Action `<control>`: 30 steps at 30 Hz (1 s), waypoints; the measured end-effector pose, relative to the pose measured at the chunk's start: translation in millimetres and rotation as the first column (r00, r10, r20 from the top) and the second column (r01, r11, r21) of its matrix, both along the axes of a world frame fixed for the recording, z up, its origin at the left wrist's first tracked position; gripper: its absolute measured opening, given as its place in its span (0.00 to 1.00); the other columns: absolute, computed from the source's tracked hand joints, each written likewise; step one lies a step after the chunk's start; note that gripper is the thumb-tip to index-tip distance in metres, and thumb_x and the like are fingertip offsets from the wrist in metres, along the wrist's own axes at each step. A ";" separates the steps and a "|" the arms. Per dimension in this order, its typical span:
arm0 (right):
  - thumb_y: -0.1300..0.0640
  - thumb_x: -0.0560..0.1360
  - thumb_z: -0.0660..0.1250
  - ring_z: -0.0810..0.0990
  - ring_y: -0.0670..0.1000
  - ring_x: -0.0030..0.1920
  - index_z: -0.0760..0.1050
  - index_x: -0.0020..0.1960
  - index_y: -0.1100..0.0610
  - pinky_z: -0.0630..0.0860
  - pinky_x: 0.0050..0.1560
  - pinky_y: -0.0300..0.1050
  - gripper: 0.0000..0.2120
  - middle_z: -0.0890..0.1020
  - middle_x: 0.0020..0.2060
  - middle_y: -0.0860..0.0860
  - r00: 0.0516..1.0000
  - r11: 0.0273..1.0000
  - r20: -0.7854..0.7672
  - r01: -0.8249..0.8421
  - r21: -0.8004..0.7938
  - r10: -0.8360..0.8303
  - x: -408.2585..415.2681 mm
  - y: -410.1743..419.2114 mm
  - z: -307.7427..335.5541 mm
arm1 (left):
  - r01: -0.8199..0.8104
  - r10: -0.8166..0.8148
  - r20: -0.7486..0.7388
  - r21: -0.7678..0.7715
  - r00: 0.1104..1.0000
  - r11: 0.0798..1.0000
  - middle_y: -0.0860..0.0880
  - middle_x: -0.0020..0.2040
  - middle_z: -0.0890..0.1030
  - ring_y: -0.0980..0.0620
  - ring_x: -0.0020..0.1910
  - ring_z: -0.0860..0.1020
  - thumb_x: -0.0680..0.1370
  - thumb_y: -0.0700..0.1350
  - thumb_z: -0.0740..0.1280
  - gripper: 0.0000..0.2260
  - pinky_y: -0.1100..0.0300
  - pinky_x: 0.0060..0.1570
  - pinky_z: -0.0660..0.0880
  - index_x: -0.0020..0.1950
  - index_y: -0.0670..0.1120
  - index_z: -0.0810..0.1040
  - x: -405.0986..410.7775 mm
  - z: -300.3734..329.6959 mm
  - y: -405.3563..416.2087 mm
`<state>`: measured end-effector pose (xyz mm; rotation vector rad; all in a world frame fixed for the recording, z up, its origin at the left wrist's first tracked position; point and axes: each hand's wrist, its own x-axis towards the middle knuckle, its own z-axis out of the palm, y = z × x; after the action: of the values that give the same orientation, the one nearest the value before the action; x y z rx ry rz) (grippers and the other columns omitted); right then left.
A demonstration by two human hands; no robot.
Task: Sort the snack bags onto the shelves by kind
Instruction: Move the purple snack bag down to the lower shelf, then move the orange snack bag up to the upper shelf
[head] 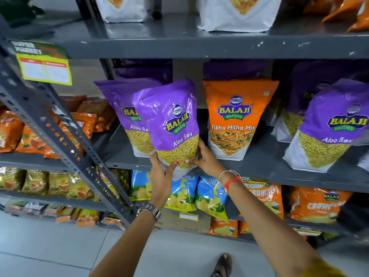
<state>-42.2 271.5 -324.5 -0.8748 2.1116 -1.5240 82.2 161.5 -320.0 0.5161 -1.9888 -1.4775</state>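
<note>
A purple Aloo Sev bag is held upright at the front of the grey middle shelf. My left hand grips its bottom left corner and my right hand grips its bottom right side. Just behind it to the left stands another purple Aloo Sev bag. An orange Tikha Mitha Mix bag stands right of it. Further right are more purple Aloo Sev bags.
White bags stand on the shelf above. Blue chip bags and orange bags fill the shelf below. A slanted grey rack post with a yellow price tag separates a left rack of orange and yellow packs.
</note>
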 end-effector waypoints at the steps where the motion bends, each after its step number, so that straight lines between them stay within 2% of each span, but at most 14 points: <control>1: 0.41 0.63 0.74 0.68 0.53 0.73 0.50 0.78 0.51 0.67 0.72 0.62 0.52 0.70 0.73 0.53 1.000 1.000 0.000 0.011 0.005 -0.011 -2.8 -0.5 -3.0 | 0.003 -0.003 -0.003 0.013 1.000 1.000 0.53 0.62 0.73 0.56 0.60 0.73 0.75 0.42 0.67 0.25 0.49 0.63 0.72 0.69 0.44 0.59 -3.2 -2.8 0.3; 5: 0.53 0.69 0.74 0.68 0.54 0.73 0.51 0.77 0.49 0.66 0.73 0.62 0.45 0.70 0.69 0.48 0.999 0.999 0.003 0.043 -0.012 -0.043 -6.5 -2.4 -5.4 | 0.023 -0.023 -0.006 0.046 1.000 0.999 0.52 0.65 0.72 0.53 0.63 0.73 0.76 0.46 0.66 0.28 0.47 0.65 0.71 0.71 0.47 0.56 -13.6 -9.5 -0.3; 7: 0.52 0.69 0.73 0.68 0.53 0.73 0.52 0.77 0.48 0.67 0.73 0.60 0.44 0.70 0.70 0.48 0.998 0.996 -0.004 0.070 -0.053 -0.070 -5.7 -3.7 -8.8 | 0.035 -0.034 -0.006 0.045 0.999 0.998 0.50 0.69 0.71 0.52 0.66 0.71 0.75 0.51 0.65 0.30 0.45 0.66 0.69 0.72 0.50 0.55 -18.4 -11.7 -1.9; 9: 0.50 0.69 0.73 0.67 0.51 0.74 0.53 0.77 0.51 0.68 0.73 0.55 0.43 0.69 0.73 0.51 0.990 0.987 -0.004 0.138 -0.088 -0.139 0.6 -0.5 -14.1 | 0.017 -0.016 -0.016 0.039 1.000 0.999 0.49 0.73 0.64 0.51 0.72 0.65 0.75 0.52 0.66 0.32 0.47 0.71 0.63 0.74 0.52 0.53 -21.8 -15.4 -0.8; 11: 0.56 0.72 0.73 0.70 0.46 0.69 0.59 0.75 0.53 0.72 0.69 0.45 0.37 0.71 0.72 0.54 0.958 0.948 0.007 0.284 -0.143 -0.286 11.1 10.0 -17.8 | -0.129 0.129 -0.008 -0.038 0.992 0.991 0.45 0.74 0.60 0.52 0.73 0.59 0.75 0.50 0.67 0.33 0.56 0.73 0.58 0.74 0.47 0.53 -20.7 -16.6 6.7; 13: 0.64 0.73 0.71 0.75 0.38 0.60 0.68 0.68 0.53 0.77 0.63 0.43 0.26 0.77 0.63 0.54 0.854 0.822 -0.021 0.494 -0.284 -0.520 20.2 25.6 -19.2 | -0.319 0.309 -0.083 -0.193 0.947 0.928 0.44 0.68 0.62 0.50 0.68 0.61 0.74 0.47 0.68 0.28 0.59 0.67 0.61 0.70 0.43 0.60 -17.0 -15.1 20.6; 14: 0.65 0.72 0.71 0.76 0.36 0.56 0.71 0.64 0.54 0.78 0.61 0.47 0.23 0.77 0.58 0.53 0.765 0.726 -0.041 0.591 -0.352 -0.642 20.8 35.0 -19.5 | -0.342 0.311 -0.153 -0.249 0.938 0.906 0.44 0.64 0.64 0.52 0.65 0.63 0.75 0.46 0.67 0.24 0.58 0.64 0.64 0.68 0.44 0.63 -16.7 -14.1 28.6; 16: 0.63 0.69 0.73 0.76 0.40 0.55 0.73 0.61 0.58 0.78 0.58 0.55 0.22 0.74 0.55 0.52 0.571 0.549 -0.075 0.735 -0.399 -0.818 11.2 52.4 -18.3 | -0.170 0.108 -0.213 -0.296 0.971 0.940 0.46 0.57 0.69 0.57 0.59 0.67 0.75 0.44 0.65 0.16 0.56 0.60 0.69 0.62 0.46 0.68 -23.9 -9.3 44.5; 18: 0.55 0.64 0.77 0.75 0.55 0.59 0.69 0.63 0.58 0.77 0.57 0.56 0.31 0.71 0.56 0.55 0.470 0.477 -0.107 0.810 -0.341 -0.876 -6.4 67.0 -16.7 | 0.138 -0.171 -0.150 -0.207 0.974 0.968 0.54 0.57 0.73 0.59 0.59 0.72 0.77 0.44 0.64 0.13 0.54 0.60 0.72 0.61 0.49 0.69 -38.9 1.8 62.3; 19: 0.49 0.61 0.78 0.72 0.59 0.62 0.66 0.67 0.58 0.74 0.60 0.54 0.39 0.70 0.59 0.57 0.479 0.494 -0.124 0.818 -0.295 -0.869 -15.2 73.1 -16.1 | 0.253 -0.269 -0.126 -0.130 0.955 0.959 0.58 0.61 0.71 0.62 0.62 0.71 0.77 0.43 0.64 0.17 0.58 0.63 0.71 0.65 0.48 0.67 -48.3 7.7 70.6; 21: 0.42 0.56 0.80 0.65 0.59 0.69 0.59 0.73 0.58 0.66 0.67 0.50 0.53 0.66 0.65 0.60 0.575 0.589 -0.130 0.780 -0.211 -0.808 -32.8 84.9 -14.6 | 0.330 -0.326 -0.096 0.036 0.941 0.943 0.59 0.70 0.61 0.66 0.69 0.62 0.76 0.44 0.65 0.28 0.71 0.67 0.61 0.73 0.46 0.56 -72.2 15.2 84.4; 24: 0.49 0.57 0.82 0.58 0.57 0.75 0.50 0.76 0.55 0.61 0.73 0.54 0.59 0.60 0.74 0.59 0.729 0.724 0.008 0.681 -0.111 -0.684 -58.7 97.9 -17.3 | 0.265 -0.277 0.019 0.232 0.961 0.936 0.56 0.70 0.53 0.62 0.71 0.54 0.76 0.44 0.65 0.37 0.71 0.64 0.55 0.75 0.44 0.43 -107.4 18.3 91.4; 27: 0.55 0.62 0.81 0.66 0.52 0.72 0.52 0.76 0.55 0.66 0.68 0.47 0.52 0.67 0.71 0.53 0.826 0.823 0.115 0.561 -0.084 -0.551 -72.0 108.1 -18.5 | 0.270 -0.308 0.055 0.354 0.950 0.895 0.49 0.67 0.64 0.56 0.65 0.64 0.76 0.42 0.65 0.36 0.63 0.60 0.63 0.75 0.43 0.45 -131.5 15.6 88.3; 30: 0.60 0.66 0.78 0.73 0.52 0.66 0.62 0.71 0.57 0.71 0.57 0.39 0.38 0.75 0.63 0.52 0.844 0.844 0.110 0.532 -0.067 -0.524 -72.6 114.3 -20.6 | 0.300 -0.342 0.025 0.423 0.939 0.855 0.46 0.63 0.73 0.50 0.61 0.73 0.76 0.40 0.65 0.27 0.54 0.61 0.71 0.72 0.44 0.58 -143.5 8.3 79.1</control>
<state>-114.8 385.8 -345.0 -0.2351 2.3501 -1.8966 -61.3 240.7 -311.7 0.4485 -1.9037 -2.1486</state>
